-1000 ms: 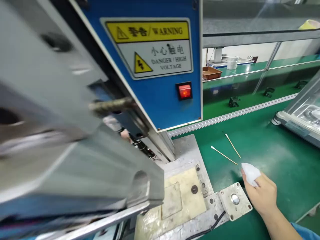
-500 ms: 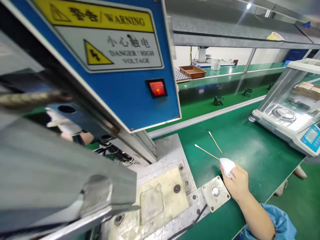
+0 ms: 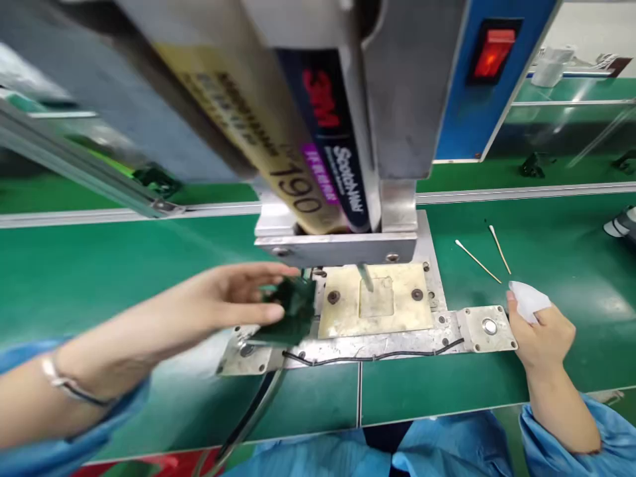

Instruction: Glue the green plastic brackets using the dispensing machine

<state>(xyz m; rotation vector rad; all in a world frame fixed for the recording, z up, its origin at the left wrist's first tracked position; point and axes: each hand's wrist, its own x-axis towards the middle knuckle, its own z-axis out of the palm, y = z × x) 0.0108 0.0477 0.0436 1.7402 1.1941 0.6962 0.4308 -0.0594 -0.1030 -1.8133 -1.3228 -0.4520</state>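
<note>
Dark green part (image 3: 294, 308), blurred in outline: gripped between the thumb and fingers of the left hand (image 3: 243, 291), held over the left end of the metal base (image 3: 318, 351), just left of the cream plate (image 3: 342, 321); the left button plate (image 3: 236, 363) is partly covered by it. White wipe (image 3: 529, 299), one: pinched in the closed right hand (image 3: 546, 338), which is placed just beside the right button plate (image 3: 497, 338); whether the plate is touched cannot be told. Tube (image 3: 268, 152), gold and black, marked 3M and 190: mounted in a metal holder (image 3: 338, 249), its nozzle (image 3: 365, 277) pointed down above the shallow recess of the cream plate. Cotton swabs (image 3: 479, 262), two: laid near the wipe on the green tabletop (image 3: 422, 391). Red switch (image 3: 494, 53), lit: set in a blue panel (image 3: 462, 119)
</note>
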